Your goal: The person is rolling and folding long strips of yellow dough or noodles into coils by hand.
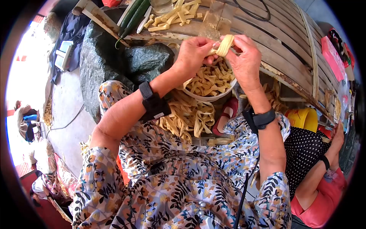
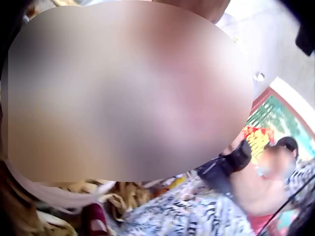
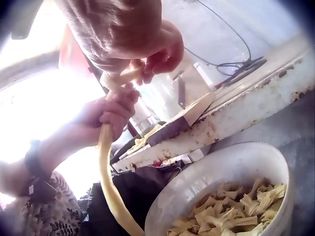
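Note:
Both hands hold one pale yellow strip (image 1: 225, 45) above a white bowl (image 1: 213, 98) of short knotted yellow pieces (image 1: 210, 81). My left hand (image 1: 192, 55) pinches one part of it, and my right hand (image 1: 246, 59) grips the folded, looped part. In the right wrist view the strip (image 3: 109, 179) hangs down from the left hand (image 3: 114, 112), while the right hand (image 3: 142, 54) bends a short part over just above it. A large blurred patch covers most of the left wrist view, hiding the left hand's fingers.
More yellow pieces (image 1: 173, 17) lie on the slatted table (image 1: 274, 42) beside green cucumbers (image 1: 133, 17). Loose strips (image 1: 187, 114) are heaped below the bowl. Dark plastic sheeting (image 1: 148, 59) is at the left, a yellow bucket (image 1: 305, 118) at the right, near another person's arm (image 1: 318, 175).

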Demonstrator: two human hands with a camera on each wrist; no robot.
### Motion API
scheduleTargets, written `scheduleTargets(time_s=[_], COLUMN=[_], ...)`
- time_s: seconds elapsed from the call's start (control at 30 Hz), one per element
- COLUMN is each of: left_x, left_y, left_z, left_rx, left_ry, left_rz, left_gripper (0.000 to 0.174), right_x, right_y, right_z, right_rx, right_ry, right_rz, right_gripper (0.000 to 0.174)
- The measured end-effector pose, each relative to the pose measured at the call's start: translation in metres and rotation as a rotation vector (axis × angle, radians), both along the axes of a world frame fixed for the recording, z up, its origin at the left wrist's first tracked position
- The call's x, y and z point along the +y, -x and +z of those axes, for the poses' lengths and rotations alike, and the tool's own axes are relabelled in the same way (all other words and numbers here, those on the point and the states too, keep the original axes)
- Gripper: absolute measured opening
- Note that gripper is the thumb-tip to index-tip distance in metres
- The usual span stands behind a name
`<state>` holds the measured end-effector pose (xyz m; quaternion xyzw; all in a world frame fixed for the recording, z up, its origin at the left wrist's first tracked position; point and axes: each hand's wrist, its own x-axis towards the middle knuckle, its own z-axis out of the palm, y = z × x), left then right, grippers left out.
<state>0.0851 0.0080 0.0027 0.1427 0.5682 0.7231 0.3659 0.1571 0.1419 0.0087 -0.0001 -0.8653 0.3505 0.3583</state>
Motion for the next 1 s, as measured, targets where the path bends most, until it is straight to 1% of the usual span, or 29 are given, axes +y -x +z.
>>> scheduleTargets(time_s=[0.03,0.07,0.1,0.13,0.2,0.27,0.37,0.4,0.43,0.47,0.5,0.53,0.57,0.6,0.63,0.67,0.73,0.83,0.93,0.97,1.0], left_x=[-0.001,-0.003,-0.006,-0.009,-0.012,-0.014,-0.014,-0.013,-0.013,-0.012,-0.009,-0.007,-0.011,-0.012,-0.014,-0.017,-0.021,-0.029,-0.029,-0.030,-0.030], left_y=[-0.001,-0.001,0.001,0.003,0.005,0.000,0.001,0.003,0.004,0.005,0.002,-0.001,-0.004,-0.004,-0.003,-0.002,0.005,0.008,0.014,0.015,0.016], left_z=[0.003,0.003,0.001,0.001,0.001,0.002,-0.001,-0.006,-0.010,-0.014,-0.007,0.000,0.008,0.006,0.003,-0.001,-0.006,-0.006,-0.009,-0.009,-0.008], left_rx=[0.136,0.270,0.339,0.400,0.519,0.623,0.755,0.798,0.798,0.550,0.301,0.049,-0.003,0.046,0.096,0.146,0.168,0.178,0.191,0.171,0.152], left_ry=[0.030,0.061,0.025,0.050,0.103,0.168,0.279,0.318,0.276,0.215,0.153,0.092,0.122,0.117,0.115,0.116,0.096,0.084,0.080,0.070,0.060], left_rz=[0.048,0.097,0.071,0.036,-0.035,-0.037,-0.032,-0.030,0.016,0.034,0.048,0.058,-0.016,-0.070,-0.126,-0.180,-0.226,-0.309,-0.306,-0.299,-0.292], left_gripper=[0.018,0.019,0.018,0.019,0.020,0.024,0.027,0.028,0.028,0.028,0.027,0.027,0.029,0.029,0.030,0.030,0.029,0.024,0.023,0.023,0.023], right_x=[-0.007,-0.006,-0.004,-0.003,-0.005,-0.003,-0.001,-0.001,-0.001,0.001,0.006,0.012,0.019,0.027,0.033,0.036,0.037,0.027,0.018,0.018,0.019], right_y=[-0.004,-0.003,-0.002,-0.001,-0.001,0.002,0.006,0.004,0.002,0.001,0.000,0.000,0.001,0.002,0.000,-0.002,-0.005,-0.007,-0.009,-0.008,-0.008], right_z=[0.005,0.003,0.000,-0.003,-0.005,-0.010,-0.034,-0.029,-0.019,-0.013,-0.011,-0.010,-0.009,-0.008,-0.011,-0.012,-0.011,-0.003,-0.004,-0.007,-0.005], right_rx=[-0.189,-0.272,-0.355,-0.432,-0.490,-0.550,-0.211,-0.182,-0.153,-0.123,-0.084,-0.056,-0.029,0.002,-0.027,-0.106,-0.267,-0.542,-0.629,-0.650,-0.654], right_ry=[0.152,0.285,0.419,0.555,0.560,0.548,0.183,0.302,0.420,0.535,0.708,0.767,0.825,0.880,0.910,0.964,1.067,1.059,1.015,1.019,1.038], right_rz=[-0.030,0.053,0.135,0.215,0.220,0.213,0.117,0.116,0.118,0.120,0.163,0.133,0.102,0.074,0.046,0.065,0.110,0.134,0.406,0.517,0.481], right_gripper=[0.022,0.021,0.021,0.020,0.016,0.013,0.009,0.008,0.008,0.007,0.007,0.008,0.008,0.008,0.011,0.014,0.020,0.037,0.049,0.049,0.048])
